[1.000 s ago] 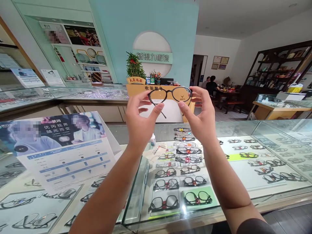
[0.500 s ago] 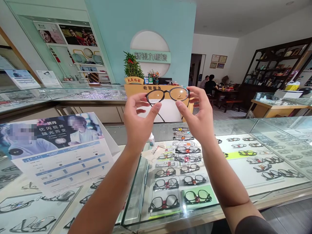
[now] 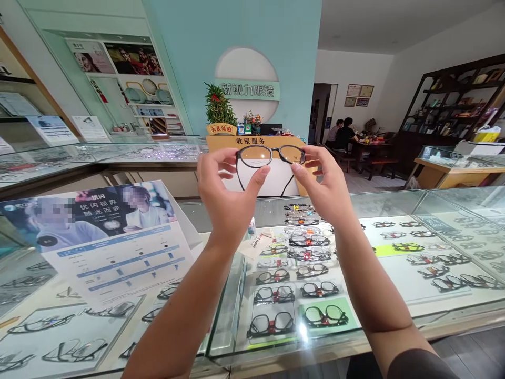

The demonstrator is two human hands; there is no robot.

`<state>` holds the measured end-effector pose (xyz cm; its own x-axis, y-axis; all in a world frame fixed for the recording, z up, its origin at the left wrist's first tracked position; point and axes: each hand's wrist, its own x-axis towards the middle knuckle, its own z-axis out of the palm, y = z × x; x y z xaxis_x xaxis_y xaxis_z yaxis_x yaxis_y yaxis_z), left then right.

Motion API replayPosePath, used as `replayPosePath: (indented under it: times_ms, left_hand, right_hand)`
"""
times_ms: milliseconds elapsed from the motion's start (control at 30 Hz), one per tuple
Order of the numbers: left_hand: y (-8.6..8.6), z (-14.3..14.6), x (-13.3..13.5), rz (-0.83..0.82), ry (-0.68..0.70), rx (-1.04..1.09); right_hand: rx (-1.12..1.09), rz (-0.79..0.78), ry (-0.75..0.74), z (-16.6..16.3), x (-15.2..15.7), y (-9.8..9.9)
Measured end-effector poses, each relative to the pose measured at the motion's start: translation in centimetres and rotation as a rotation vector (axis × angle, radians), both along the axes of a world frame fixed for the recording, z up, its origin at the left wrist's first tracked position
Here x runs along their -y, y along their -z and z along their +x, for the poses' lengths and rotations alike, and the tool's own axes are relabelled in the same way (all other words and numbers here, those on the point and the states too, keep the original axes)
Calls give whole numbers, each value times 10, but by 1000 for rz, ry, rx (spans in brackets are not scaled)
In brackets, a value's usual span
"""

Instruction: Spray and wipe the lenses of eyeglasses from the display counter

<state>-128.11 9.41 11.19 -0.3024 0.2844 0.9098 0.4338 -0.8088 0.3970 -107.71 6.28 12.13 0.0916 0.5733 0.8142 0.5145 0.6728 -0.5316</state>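
I hold a pair of dark-rimmed glasses (image 3: 271, 156) up in front of me, level, well above the glass table (image 3: 434, 320). My left hand (image 3: 226, 197) pinches one end of the frame between thumb and fingertips, and my right hand (image 3: 325, 187) pinches the other end the same way, so each grip is closed on the glasses. The two side arms hang down behind the lenses. Under the table's glass lie rows of spectacle frames (image 3: 294, 292). A small bottle (image 3: 251, 227) stands just below my left wrist, and a printed poster (image 3: 110, 247) leans to the left.
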Motion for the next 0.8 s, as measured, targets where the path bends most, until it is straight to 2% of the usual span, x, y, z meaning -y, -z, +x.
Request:
replayPosePath:
  times_ms: [367, 600, 800]
  left_hand:
    - [-3, -8, 6, 50, 0, -73]
    - [-3, -10, 4, 52, -15, -83]
    - [1, -9, -7, 25, 59, -56]
  right_hand:
    - [68, 99, -89, 9, -20, 0]
    - [91, 75, -109, 9, -29, 3]
    - [57, 176, -37, 5, -28, 5]
